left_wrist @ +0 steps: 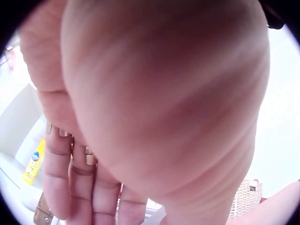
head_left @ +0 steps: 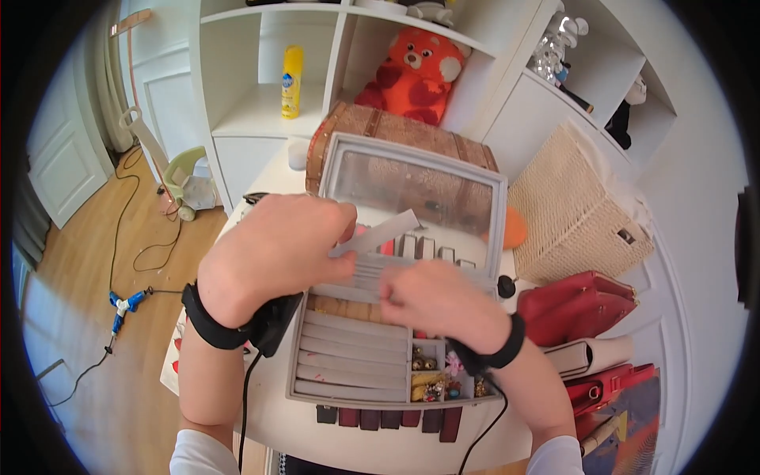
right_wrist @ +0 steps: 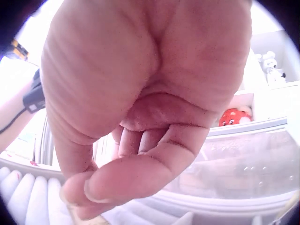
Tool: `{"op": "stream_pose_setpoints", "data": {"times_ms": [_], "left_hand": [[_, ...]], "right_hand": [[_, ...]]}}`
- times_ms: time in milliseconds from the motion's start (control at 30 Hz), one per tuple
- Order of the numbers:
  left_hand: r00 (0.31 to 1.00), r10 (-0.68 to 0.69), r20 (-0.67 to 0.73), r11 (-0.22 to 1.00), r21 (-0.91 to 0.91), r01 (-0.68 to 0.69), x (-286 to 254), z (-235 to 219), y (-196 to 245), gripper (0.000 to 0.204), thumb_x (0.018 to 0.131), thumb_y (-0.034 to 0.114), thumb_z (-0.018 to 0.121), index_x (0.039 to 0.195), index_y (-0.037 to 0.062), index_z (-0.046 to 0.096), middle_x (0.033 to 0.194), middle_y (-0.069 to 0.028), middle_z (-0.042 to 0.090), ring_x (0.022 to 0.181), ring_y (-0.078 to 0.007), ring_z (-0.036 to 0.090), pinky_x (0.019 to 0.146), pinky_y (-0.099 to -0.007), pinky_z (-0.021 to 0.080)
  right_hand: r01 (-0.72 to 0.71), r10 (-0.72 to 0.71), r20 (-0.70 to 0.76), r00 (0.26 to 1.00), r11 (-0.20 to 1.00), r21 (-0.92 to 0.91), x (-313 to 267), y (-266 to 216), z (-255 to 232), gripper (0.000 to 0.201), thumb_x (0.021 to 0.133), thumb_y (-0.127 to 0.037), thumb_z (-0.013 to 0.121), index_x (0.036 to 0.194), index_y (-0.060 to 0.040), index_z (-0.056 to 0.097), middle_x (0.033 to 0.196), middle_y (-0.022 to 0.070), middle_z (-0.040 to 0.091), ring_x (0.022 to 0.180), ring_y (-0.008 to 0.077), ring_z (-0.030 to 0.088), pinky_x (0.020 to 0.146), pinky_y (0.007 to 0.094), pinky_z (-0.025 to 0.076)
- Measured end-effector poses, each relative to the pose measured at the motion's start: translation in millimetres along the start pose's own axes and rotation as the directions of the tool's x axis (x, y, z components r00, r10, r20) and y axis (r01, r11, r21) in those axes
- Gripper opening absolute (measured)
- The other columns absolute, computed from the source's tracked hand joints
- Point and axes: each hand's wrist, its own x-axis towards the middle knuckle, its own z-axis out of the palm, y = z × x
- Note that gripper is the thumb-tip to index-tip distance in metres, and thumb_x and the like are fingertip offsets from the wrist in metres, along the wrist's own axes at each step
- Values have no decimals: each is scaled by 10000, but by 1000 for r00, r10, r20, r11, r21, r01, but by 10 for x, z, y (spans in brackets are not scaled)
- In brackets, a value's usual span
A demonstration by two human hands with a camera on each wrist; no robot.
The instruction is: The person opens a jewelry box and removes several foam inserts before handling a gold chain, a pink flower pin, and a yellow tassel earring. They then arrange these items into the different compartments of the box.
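My left hand (head_left: pixel 273 249) pinches a pale grey strip (head_left: pixel 388 231) between thumb and fingers, its free end pointing up and right. Below lies a grey jewelry box (head_left: pixel 297 392), its clear-windowed lid (head_left: pixel 497 214) raised. Padded grey rolls (head_left: pixel 352 356) fill the left side, with a tan strip-shaped area (head_left: pixel 340 309) behind them. Small compartments at the right hold trinkets (head_left: pixel 427 388). Over the box's middle, my right hand (head_left: pixel 443 301) has curled fingers, with thumb and fingertips together; nothing shows held there. In the left wrist view, my palm (left_wrist: pixel 164 108) hides the strip.
A brown chest (head_left: pixel 412 131) stands behind the lid. At the right are a woven basket (head_left: pixel 582 214) and a red bag (head_left: pixel 574 309). Several dark red and black boxes (head_left: pixel 392 418) line the front of the jewelry box. Black cables (head_left: pixel 247 404) trail from both wrists.
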Motion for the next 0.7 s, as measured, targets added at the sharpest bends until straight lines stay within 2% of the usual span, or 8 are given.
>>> {"op": "stream_pose_setpoints", "data": {"times_ms": [67,100,167,267,300,433,633,700], "left_hand": [[1000,-5,14,1000,-18,5,24,10,22,231,866,248,750,946,36,706,883,-136,748,858,-361,725,808,-442,573],[1000,9,30,1000,-30,-8,28,20,35,230,867,242,754,956,36,702,887,-137,748,861,-364,724,796,-442,570],[998,9,63,999,-38,-7,40,58,55,229,869,243,753,959,40,700,889,-138,747,863,-366,722,792,-444,568],[994,37,102,999,-35,-33,61,145,73,227,870,246,753,964,48,697,891,-138,744,865,-368,719,782,-448,563],[992,66,109,997,-36,-63,67,192,85,226,869,248,754,966,52,697,890,-136,742,866,-368,718,778,-451,561],[976,111,188,994,-13,-111,85,347,174,228,855,248,760,962,56,697,891,-136,738,867,-372,716,775,-456,559],[967,119,225,980,128,-150,89,533,287,216,818,223,767,954,69,701,903,-127,737,910,-361,712,794,-469,561],[952,15,305,979,187,-76,116,557,311,207,812,217,769,959,83,714,913,-118,741,924,-357,709,800,-468,561]], "right_hand": [[-187,192,-5,981,960,209,-166,106,-214,156,873,-172,716,956,-44,687,757,142,717,757,348,745,695,450,578],[-195,199,0,980,957,214,-258,177,-273,156,873,-172,716,956,-44,687,757,142,717,757,348,745,695,450,578],[-249,288,-72,955,909,335,-410,320,-398,154,881,-103,729,975,-20,640,792,88,702,746,223,731,678,361,560],[-314,430,-137,893,810,495,-609,464,-538,154,879,-71,726,955,-2,612,767,116,703,712,227,727,687,342,564],[-297,444,-146,884,774,559,-666,458,-609,151,904,-64,723,967,-9,597,798,54,677,702,125,660,674,284,527],[-270,519,-182,835,675,686,-838,408,-708,122,927,-62,710,983,-20,610,840,-12,622,715,52,548,675,238,476],[-249,498,-244,832,728,639,-934,394,-673,147,916,-90,722,988,-12,621,840,28,666,710,94,595,676,263,506],[-259,498,-254,829,746,614,-952,379,-713,158,906,-99,728,990,-14,625,845,41,682,709,113,617,674,275,516]]}}
